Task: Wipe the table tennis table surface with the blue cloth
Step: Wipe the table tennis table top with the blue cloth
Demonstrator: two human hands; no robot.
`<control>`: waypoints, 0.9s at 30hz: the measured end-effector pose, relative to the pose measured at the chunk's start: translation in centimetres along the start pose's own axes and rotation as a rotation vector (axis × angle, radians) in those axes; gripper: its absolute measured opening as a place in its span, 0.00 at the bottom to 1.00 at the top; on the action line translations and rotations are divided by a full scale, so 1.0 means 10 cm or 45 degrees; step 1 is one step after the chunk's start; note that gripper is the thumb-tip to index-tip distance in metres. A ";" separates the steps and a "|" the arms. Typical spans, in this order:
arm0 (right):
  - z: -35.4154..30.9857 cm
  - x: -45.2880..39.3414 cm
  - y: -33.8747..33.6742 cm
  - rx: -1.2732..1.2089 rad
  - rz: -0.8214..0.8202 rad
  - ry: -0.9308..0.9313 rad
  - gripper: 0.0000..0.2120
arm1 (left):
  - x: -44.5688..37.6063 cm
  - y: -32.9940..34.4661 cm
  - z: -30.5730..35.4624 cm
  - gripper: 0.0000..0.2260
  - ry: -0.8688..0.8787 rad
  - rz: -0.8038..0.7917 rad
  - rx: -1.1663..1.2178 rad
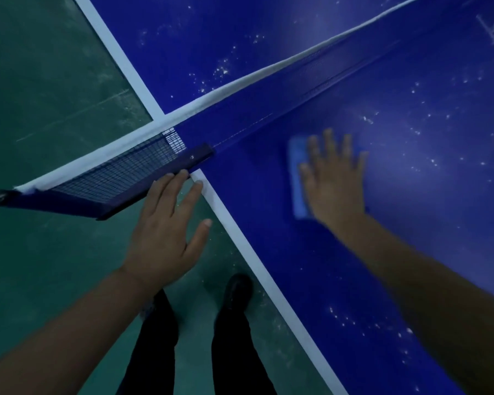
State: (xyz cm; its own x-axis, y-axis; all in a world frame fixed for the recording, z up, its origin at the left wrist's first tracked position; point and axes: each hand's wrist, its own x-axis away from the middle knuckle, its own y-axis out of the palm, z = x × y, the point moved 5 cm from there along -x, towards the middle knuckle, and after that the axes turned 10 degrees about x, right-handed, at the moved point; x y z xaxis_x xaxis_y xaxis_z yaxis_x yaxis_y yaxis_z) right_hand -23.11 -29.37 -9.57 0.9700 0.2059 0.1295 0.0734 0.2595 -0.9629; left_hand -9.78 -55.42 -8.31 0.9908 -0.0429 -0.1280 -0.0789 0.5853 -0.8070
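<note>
The dark blue table tennis table [382, 266] fills the right of the view, with white specks scattered over it. On it, near the net, lies the folded blue cloth [297, 178]. My right hand [335, 178] presses flat on the cloth with its fingers spread; hand and cloth are blurred. Only the cloth's left strip shows beside the hand. My left hand [169, 226] hovers with straight fingers at the table's side edge. Its fingertips touch the net clamp [154, 181] and the white edge line [240, 238].
The net [120, 172] with its white top band [268, 72] runs diagonally from the post at the left to the upper right. Green floor [40, 81] lies left of the table. My legs and a dark shoe [237, 292] stand beside the table edge.
</note>
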 end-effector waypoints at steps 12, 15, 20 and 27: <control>-0.17 -0.40 -0.19 -0.066 -0.011 0.240 0.28 | 0.12 -0.07 -0.10 0.28 -0.076 -0.085 -0.057; -0.82 -0.22 -0.30 -0.097 0.100 0.007 0.28 | 0.12 -0.06 -0.13 0.27 -0.065 -0.087 -0.064; -1.07 0.23 -0.21 0.046 0.051 -0.633 0.30 | 0.09 -0.05 -0.09 0.27 -0.074 -0.063 -0.040; -1.33 0.39 -0.24 -0.096 0.132 -0.493 0.27 | 0.06 -0.06 -0.15 0.27 -0.120 -0.048 0.031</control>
State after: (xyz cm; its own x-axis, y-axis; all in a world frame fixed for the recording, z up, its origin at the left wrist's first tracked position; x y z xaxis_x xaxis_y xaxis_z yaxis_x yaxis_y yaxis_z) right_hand -16.45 -41.78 -9.93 0.8151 0.5712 0.0964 0.0104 0.1520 -0.9883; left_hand -9.34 -56.98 -8.80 0.9990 0.0108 -0.0423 -0.0402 0.6040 -0.7959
